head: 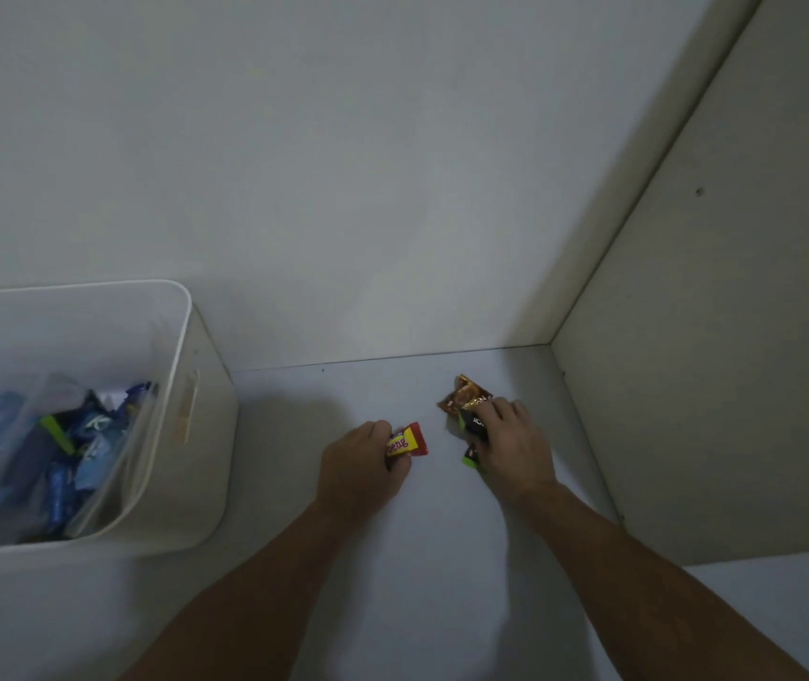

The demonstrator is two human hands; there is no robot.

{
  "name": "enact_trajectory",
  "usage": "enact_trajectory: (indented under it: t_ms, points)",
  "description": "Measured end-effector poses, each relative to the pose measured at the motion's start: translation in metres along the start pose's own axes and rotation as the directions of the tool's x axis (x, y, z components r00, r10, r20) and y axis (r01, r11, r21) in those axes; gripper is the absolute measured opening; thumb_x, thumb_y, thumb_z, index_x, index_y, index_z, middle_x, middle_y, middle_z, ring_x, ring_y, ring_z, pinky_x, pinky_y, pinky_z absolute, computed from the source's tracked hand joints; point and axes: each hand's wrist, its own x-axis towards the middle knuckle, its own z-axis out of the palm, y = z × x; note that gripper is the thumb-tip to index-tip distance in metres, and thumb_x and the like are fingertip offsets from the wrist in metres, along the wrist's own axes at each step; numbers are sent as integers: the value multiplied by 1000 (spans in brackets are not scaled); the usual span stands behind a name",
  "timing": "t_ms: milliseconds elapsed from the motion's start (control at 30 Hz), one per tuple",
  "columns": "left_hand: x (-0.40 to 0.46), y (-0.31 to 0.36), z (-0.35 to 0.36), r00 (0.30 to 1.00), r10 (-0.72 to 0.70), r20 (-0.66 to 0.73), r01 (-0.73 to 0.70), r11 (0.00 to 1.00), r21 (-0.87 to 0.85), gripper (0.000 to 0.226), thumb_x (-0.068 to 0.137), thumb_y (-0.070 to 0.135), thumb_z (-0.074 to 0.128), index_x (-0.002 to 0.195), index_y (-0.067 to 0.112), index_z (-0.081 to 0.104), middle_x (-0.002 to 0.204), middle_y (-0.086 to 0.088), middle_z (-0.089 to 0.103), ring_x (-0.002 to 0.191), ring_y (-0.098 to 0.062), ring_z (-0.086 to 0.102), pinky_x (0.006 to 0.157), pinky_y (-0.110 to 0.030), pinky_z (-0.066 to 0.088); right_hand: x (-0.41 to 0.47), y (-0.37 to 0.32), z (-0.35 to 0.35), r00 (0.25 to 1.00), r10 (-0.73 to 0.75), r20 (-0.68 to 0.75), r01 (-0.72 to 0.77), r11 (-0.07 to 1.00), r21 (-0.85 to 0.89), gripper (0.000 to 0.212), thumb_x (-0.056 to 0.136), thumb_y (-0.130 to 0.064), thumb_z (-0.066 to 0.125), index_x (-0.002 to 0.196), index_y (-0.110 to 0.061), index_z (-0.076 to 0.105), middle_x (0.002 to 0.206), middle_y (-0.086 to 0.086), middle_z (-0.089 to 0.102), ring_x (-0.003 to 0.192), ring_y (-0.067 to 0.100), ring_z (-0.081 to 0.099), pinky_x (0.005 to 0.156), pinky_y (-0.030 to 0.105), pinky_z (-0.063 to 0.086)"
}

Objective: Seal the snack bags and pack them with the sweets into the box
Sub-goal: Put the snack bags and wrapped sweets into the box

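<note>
Bare forearms reach in from the bottom edge, both stretched toward the back of a pale tabletop (442, 557). At the end of the left arm, the left hand (360, 466) has its grip clenched on a small red and yellow sweet wrapper (410, 440), which pokes out to the right of the fingers and lies low against the surface. Just beside it, a little further back, the right hand (510, 435) presses down with its grip closed over a cluster of sweets: a brown and gold packet (464, 398) sticks out behind the fingers, and a dark wrapper with a green end (470, 457) shows under the thumb side. How many pieces lie under that hand cannot be told.

Well to the left stands a white plastic box (196, 435) with a slotted handle in its near wall. Inside it lie clear snack bags (4, 435) holding blue-wrapped items, with a green clip (57, 433) across one of them.

Plain white walls close the space behind and on the right, meeting in a corner beyond the right hand.
</note>
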Motion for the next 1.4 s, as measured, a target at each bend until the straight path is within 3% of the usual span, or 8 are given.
enact_trajectory:
  t_ms: [167,267,367,467,700,900,1200,1400]
  points:
    - [-21,-13,-11,999,-33,-14,33,999,9,24,66,44,47,68,20,47,59,0,55,50,-22,58,38,-25,38,-6,-18,-11,994,78,-77,-73,995,66,53,86,-34,58,137,-25,45,136,9,44,114,30,50,72,37,51]
    - [-25,-13,-10,997,-58,-49,59,998,16,23,69,42,50,72,20,50,67,1,55,56,-22,59,38,-27,40,3,-26,-11,994,27,-108,-32,999,-40,60,84,-64,49,137,-38,42,152,5,31,119,30,43,71,42,55]
    - [-26,-12,-8,997,-53,-54,55,997,52,23,72,41,53,79,20,57,73,0,56,62,-23,61,40,-28,42,7,-23,-6,996,-39,-86,32,996,-88,49,78,-69,51,115,-36,57,135,1,49,109,30,47,61,38,53]
    - [-29,-14,-6,998,-24,-52,25,1000,17,21,73,36,56,81,17,61,70,-2,56,60,-25,61,41,-28,42,-3,-19,-3,996,-73,-60,70,996,-55,33,75,-45,63,103,-27,62,110,2,57,97,30,53,52,29,44]
    - [-39,-7,-47,1000,5,-30,-8,995,-97,20,71,32,52,74,14,61,61,-4,57,49,-26,57,42,-24,38,-30,-32,-15,999,52,-13,-51,998,41,24,71,-21,75,93,-14,66,97,11,61,80,35,59,53,30,40]
    - [-23,-2,-128,993,-118,1,117,977,-178,18,84,27,60,91,11,59,85,-12,65,77,-35,61,62,-36,42,-6,-90,-89,989,97,-115,-62,959,277,27,87,-39,65,87,-12,66,92,9,60,78,29,58,57,27,36]
    - [-2,-38,-265,918,-299,-260,193,910,-366,12,78,19,64,78,9,57,72,-13,63,69,-33,57,60,-37,42,49,-225,-185,979,71,-189,27,882,470,31,85,-47,64,87,-16,66,88,11,60,83,29,59,67,31,43]
    - [-25,-116,-301,813,-512,-276,370,821,-435,10,79,22,64,76,14,58,69,-9,64,66,-30,58,59,-33,41,62,-332,-179,997,54,-48,-14,792,611,39,85,-52,61,73,-14,59,80,7,66,78,25,60,63,31,43]
